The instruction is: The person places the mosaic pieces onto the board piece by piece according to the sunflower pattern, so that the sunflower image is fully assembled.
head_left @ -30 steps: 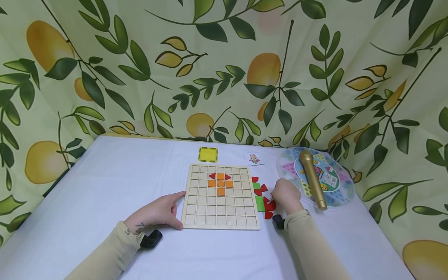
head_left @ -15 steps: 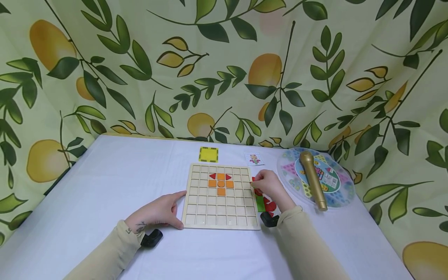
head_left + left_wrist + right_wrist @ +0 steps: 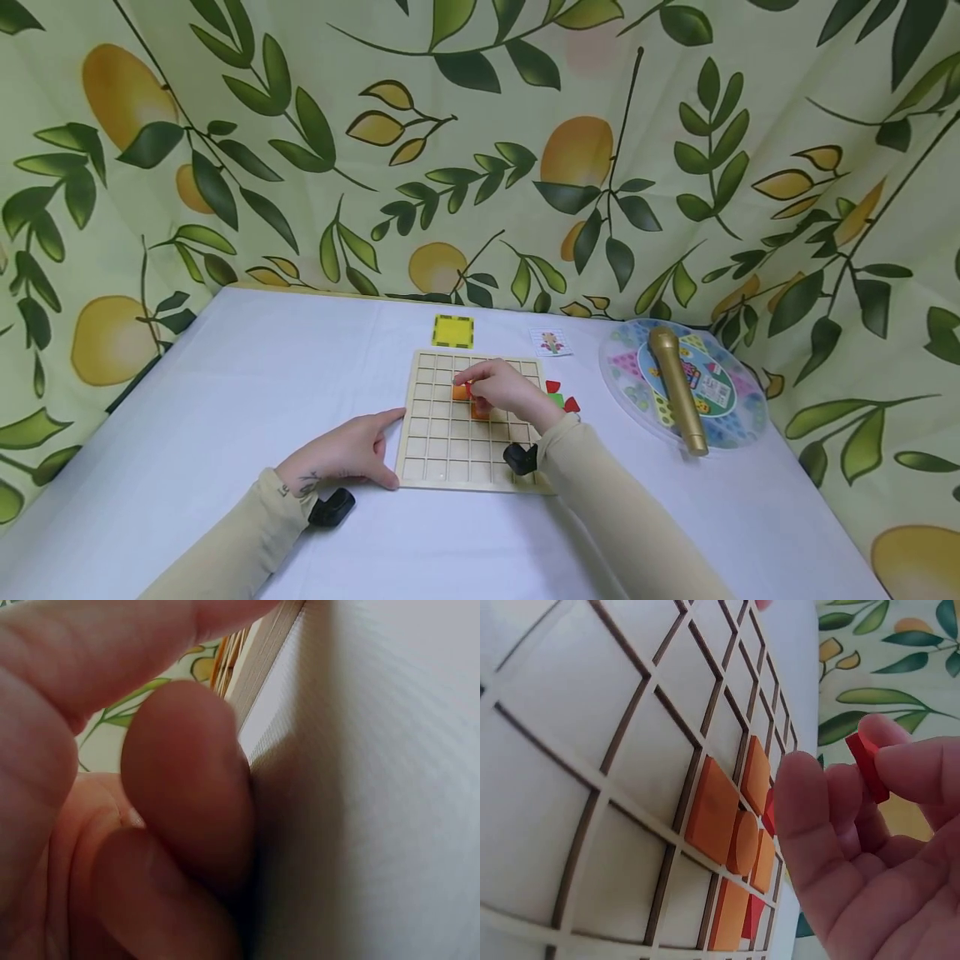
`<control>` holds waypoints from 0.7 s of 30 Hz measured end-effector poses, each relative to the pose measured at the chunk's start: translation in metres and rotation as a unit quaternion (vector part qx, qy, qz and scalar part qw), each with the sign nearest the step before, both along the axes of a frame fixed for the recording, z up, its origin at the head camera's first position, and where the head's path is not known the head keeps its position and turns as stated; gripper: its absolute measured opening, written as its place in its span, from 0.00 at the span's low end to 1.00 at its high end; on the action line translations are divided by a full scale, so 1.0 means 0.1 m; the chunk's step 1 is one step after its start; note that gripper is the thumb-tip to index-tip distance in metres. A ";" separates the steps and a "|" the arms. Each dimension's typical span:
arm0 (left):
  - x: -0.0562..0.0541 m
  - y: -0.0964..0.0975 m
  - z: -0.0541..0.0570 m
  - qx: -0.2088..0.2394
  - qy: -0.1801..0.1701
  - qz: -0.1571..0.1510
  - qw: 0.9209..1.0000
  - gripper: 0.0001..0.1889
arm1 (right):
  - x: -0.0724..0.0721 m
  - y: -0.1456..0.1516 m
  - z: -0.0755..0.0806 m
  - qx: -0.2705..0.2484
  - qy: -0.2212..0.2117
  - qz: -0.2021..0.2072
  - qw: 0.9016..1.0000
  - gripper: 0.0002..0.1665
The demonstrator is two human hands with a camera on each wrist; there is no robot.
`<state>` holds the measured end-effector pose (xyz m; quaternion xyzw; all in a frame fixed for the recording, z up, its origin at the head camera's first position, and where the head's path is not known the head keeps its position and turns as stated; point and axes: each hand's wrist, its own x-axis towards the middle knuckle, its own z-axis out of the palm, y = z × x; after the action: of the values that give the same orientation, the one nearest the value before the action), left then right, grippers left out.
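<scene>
A wooden grid board (image 3: pixel 442 454) lies on the white-covered table. Along its left edge, my left hand (image 3: pixel 341 452) rests with index finger and thumb spread against the side; the left wrist view shows other fingers curled loosely beside the wooden edge (image 3: pixel 259 664). My right hand (image 3: pixel 510 392) is over the upper middle of the board. Between thumb and fingers it pinches a small red piece (image 3: pixel 868 769), held above the grid. Orange square tiles (image 3: pixel 711 808) and an orange round piece (image 3: pixel 742 841) sit in the cells, with a red triangle (image 3: pixel 753 919) among them.
Loose red pieces (image 3: pixel 572 404) and a green piece (image 3: pixel 557 400) lie right of the board, partly hidden by my right arm. Behind it are a yellow square (image 3: pixel 453 332) and a pattern card (image 3: pixel 551 342). A gold microphone (image 3: pixel 678 392) lies on a round clear case (image 3: pixel 621 385).
My right hand has moved left from the loose pieces to above the board, bringing a red piece with it. My left hand stays at the board's left edge.
</scene>
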<state>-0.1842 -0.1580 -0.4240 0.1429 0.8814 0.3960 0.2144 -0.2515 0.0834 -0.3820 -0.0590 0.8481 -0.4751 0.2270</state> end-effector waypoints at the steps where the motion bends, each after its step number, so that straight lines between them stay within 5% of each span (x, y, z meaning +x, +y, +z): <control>1: 0.00 0.00 0.00 -0.001 0.001 -0.002 1.000 0.56 | -0.01 -0.01 -0.01 0.004 0.006 0.009 1.000 0.17; 10: -0.02 0.00 -0.01 -0.001 0.014 -0.011 1.000 0.55 | -0.08 -0.06 -0.01 0.050 0.048 0.015 0.997 0.02; 14: -0.02 0.00 -0.01 -0.001 0.013 -0.009 1.000 0.56 | -0.09 -0.09 -0.01 0.071 0.052 0.026 0.996 0.02; 21: -0.01 -0.01 0.00 0.001 0.008 -0.008 1.000 0.55 | -0.08 -0.17 -0.02 0.174 0.128 0.128 0.968 0.11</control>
<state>-0.1850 -0.1587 -0.4243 0.1536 0.8816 0.3935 0.2104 -0.2591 0.0660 -0.3841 -0.1870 0.9252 -0.2753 0.1826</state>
